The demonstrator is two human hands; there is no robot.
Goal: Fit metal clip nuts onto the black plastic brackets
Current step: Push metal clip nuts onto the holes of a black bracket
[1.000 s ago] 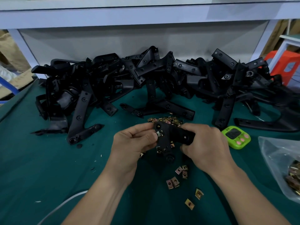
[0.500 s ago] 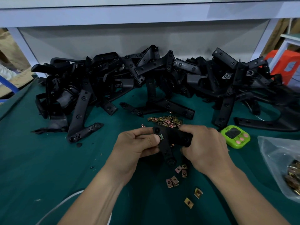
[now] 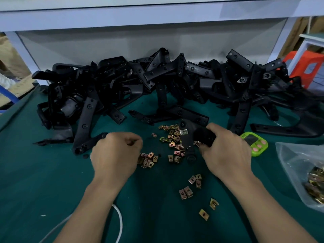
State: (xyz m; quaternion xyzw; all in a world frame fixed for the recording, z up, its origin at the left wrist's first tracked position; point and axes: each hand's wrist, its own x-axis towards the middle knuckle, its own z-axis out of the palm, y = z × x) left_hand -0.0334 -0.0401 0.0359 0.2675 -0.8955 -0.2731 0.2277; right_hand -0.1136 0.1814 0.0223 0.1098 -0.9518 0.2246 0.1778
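My right hand [image 3: 226,151] grips one arm of a black plastic bracket [image 3: 188,137], which rests low over the green mat with a silvery clip nut [image 3: 184,132] fitted near its upper end. My left hand [image 3: 115,153] has let go and hovers to the left with fingers curled; nothing shows in it. Brass-coloured clip nuts [image 3: 172,139] lie scattered between the hands, with a small cluster [image 3: 148,157] beside my left hand and several more [image 3: 191,186] nearer me.
A long heap of black brackets [image 3: 157,81] fills the back of the green mat [image 3: 43,181]. A green timer [image 3: 255,143] sits right of my right hand. A clear bag of clip nuts [image 3: 305,172] lies at the right edge. A white cable [image 3: 119,223] curls near my left forearm.
My left hand released the bracket and moved left, away from it. My right hand lowered the bracket toward the mat over the pile of clip nuts.
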